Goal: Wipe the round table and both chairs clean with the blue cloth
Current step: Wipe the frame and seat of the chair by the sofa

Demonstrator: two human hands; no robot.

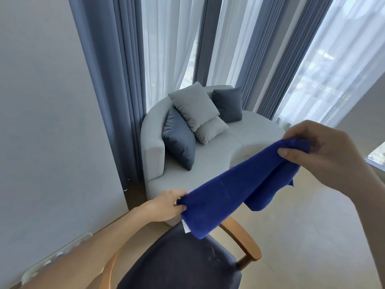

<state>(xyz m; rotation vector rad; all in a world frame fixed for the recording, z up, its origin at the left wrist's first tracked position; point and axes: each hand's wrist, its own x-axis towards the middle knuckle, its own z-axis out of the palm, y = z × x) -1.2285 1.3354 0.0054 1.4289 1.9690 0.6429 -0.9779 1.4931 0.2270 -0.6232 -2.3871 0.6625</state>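
The blue cloth [233, 190] hangs stretched in the air between both hands, with a small white label at its lower left corner. My left hand [166, 205] pinches its lower left end. My right hand [320, 151] grips its upper right end, higher up. Below the cloth stands a chair [183, 265] with a dark blue seat and curved wooden arms. The round table and a second chair are out of view.
A curved light grey sofa [208, 163] with several grey and dark blue cushions stands ahead by the windows. Blue curtains [116, 80] and white sheers hang behind it. A grey wall [41, 122] is at the left. Beige floor [302, 236] lies at the right.
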